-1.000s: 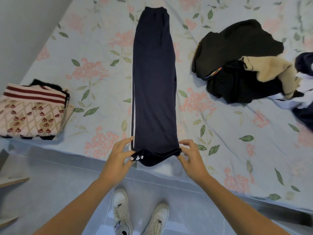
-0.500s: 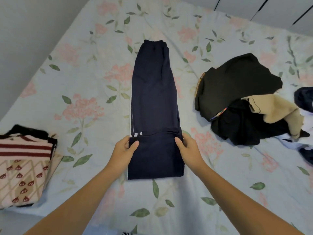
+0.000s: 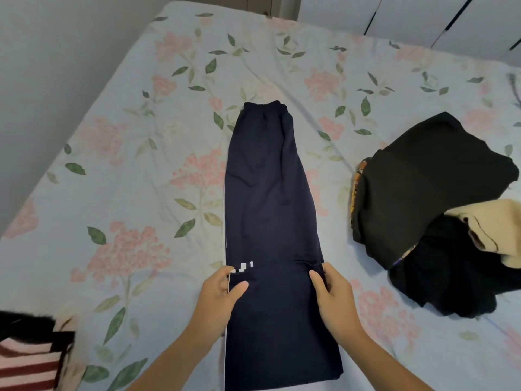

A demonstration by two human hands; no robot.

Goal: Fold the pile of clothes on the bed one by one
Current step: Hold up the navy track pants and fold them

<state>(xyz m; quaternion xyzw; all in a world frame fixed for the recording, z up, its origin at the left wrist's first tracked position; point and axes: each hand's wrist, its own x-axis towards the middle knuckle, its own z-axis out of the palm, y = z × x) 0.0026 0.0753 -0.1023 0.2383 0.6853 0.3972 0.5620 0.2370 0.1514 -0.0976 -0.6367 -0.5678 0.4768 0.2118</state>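
Note:
Navy trousers (image 3: pixel 267 198) with a thin white side stripe lie lengthwise down the middle of the flowered bed sheet (image 3: pixel 135 170), waistband at the far end. Their leg ends are folded up over the lower part, the hem lying across at about mid-length. My left hand (image 3: pixel 218 292) pinches the left corner of that folded hem, thumb on top. My right hand (image 3: pixel 332 292) pinches the right corner the same way. An unfolded pile of clothes (image 3: pixel 439 210), black and beige pieces, sits on the bed to the right.
A stack of folded clothes (image 3: pixel 31 359), with a red-and-white striped piece on top, lies at the bed's near left corner. A grey wall runs along the left side, white cupboard doors stand behind the bed.
Both hands have carried the trouser hems from the near bed edge up over the legs, making a fold that grows longer. The view has tilted up, away from the floor and shoes.

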